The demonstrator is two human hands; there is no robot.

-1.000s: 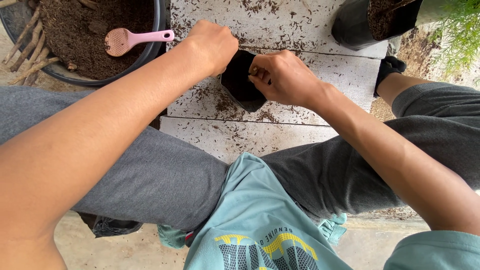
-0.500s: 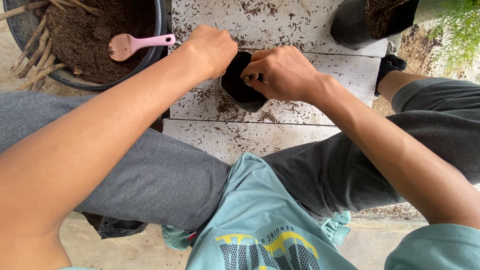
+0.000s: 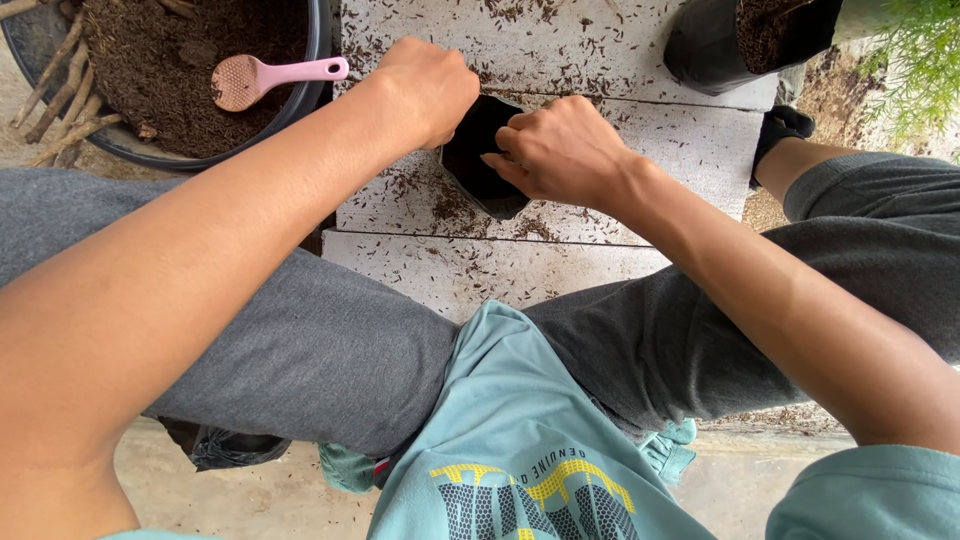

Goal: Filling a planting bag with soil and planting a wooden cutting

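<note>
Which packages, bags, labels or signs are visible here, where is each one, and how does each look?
Small black grow bag: on the white boards, held open between the left hand and right hand; soft, dark, empty-looking.
Larger black grow bag: top right on the boards; filled with soil.
Shirt print: bottom centre on the teal shirt; yellow and dark curved graphic.
No signs or screens.

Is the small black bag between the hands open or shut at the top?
Open: the left hand and right hand spread the black bag's mouth, showing its dark inside.
</note>
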